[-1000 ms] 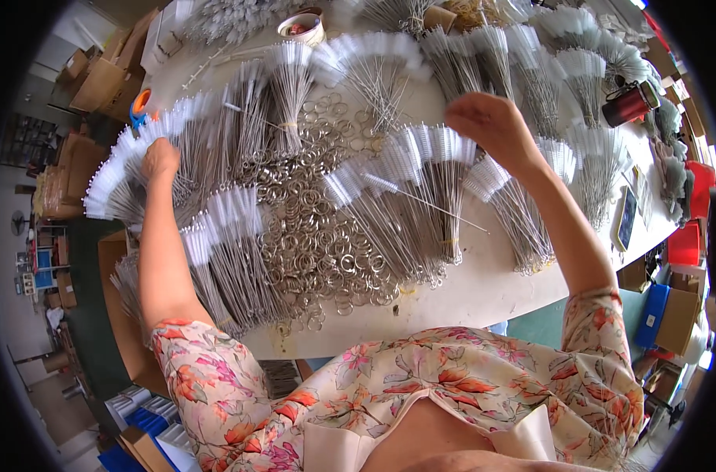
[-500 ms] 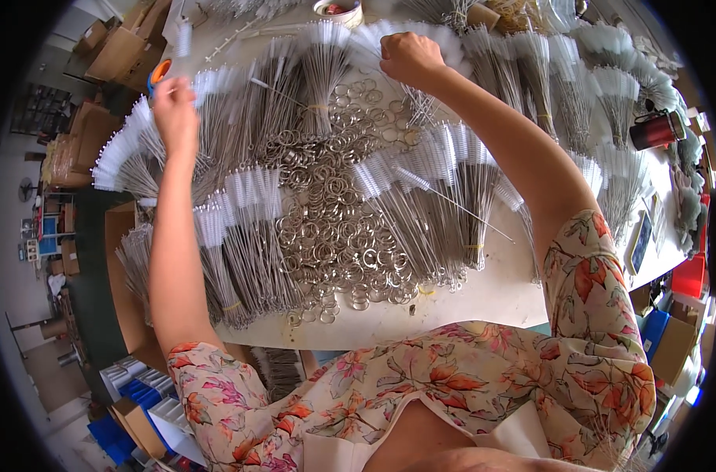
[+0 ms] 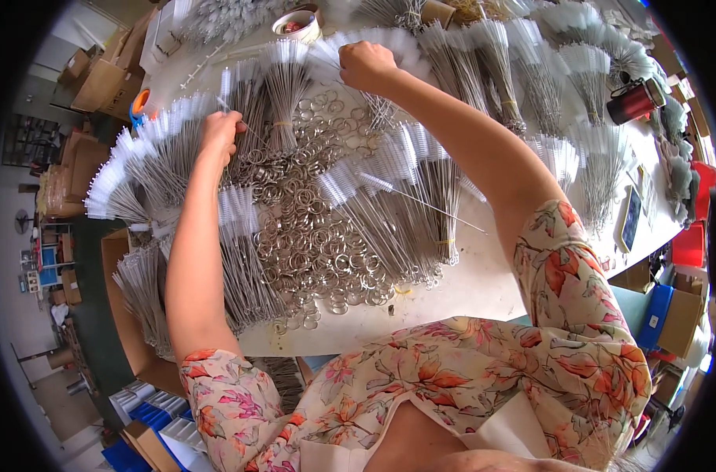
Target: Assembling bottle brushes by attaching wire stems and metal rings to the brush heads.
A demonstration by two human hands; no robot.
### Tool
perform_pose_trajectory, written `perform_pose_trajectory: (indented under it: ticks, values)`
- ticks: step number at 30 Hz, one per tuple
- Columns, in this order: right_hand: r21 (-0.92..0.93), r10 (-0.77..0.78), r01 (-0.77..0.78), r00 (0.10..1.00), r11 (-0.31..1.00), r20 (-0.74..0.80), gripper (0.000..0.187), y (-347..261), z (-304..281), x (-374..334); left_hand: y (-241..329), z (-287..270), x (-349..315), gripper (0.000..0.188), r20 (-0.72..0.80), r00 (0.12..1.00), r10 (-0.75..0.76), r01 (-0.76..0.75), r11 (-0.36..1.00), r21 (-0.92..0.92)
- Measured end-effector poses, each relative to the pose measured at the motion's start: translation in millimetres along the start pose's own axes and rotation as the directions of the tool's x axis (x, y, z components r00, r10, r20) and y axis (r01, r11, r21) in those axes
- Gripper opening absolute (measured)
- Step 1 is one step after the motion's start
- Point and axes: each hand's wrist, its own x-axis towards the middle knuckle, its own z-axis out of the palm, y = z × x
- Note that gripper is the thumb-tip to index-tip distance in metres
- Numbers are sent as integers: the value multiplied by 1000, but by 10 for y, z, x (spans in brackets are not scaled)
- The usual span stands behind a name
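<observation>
My left hand (image 3: 222,132) is closed on a thin straw brush (image 3: 226,82), its white bristles standing up above the fingers. It is over the left row of brush bundles (image 3: 165,149). My right hand (image 3: 367,67) makes a fist at the far middle, among white bristles. Wire stems (image 3: 380,110) come out below this fist, so it appears to grip several straw brushes; the fingers hide the exact hold. Between the arms lies a heap of metal split rings (image 3: 319,228). One loose brush (image 3: 421,202) rests across the bundle (image 3: 389,212) right of the rings.
More brush bundles stand along the table's far side (image 3: 468,63). A tape roll (image 3: 297,27) sits at the back, orange-handled scissors (image 3: 140,102) at the left. On the right are a dark red cup (image 3: 635,102) and a phone (image 3: 631,219). A cardboard box (image 3: 130,315) adjoins the table's left edge.
My left hand has moved right and nearer, from beside the scissors to above the left bundles, with the brush in it. The right fist stays by the same bristles; the whole view has shifted slightly.
</observation>
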Motion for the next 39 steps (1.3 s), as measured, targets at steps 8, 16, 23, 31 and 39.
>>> perform_pose_trajectory:
  ticks: [8,16,23,31,39]
  values:
    - [2,28,-28,1000,1000,5,27,-33,-196,-65,117,-320,-318,10,107,993,55,-12,930,-368]
    - [207,240,-216,966,954,-98,26,177,-393,-232,291,-255,-1632,16,-158,917,366,-395,779,-487]
    - [895,240,361,874,260,-422,16,691,-1247,-467,11,-236,-2669,29,-144,946,291,-321,777,-541]
    - [58,375,-418,736,907,-564,24,2528,-1317,-864,-792,-587,-3151,33,-227,972,66,-188,798,-573]
    - [16,368,-468,673,883,-641,29,2708,-1387,-890,-860,-492,-3228,29,-213,972,103,-210,792,-573]
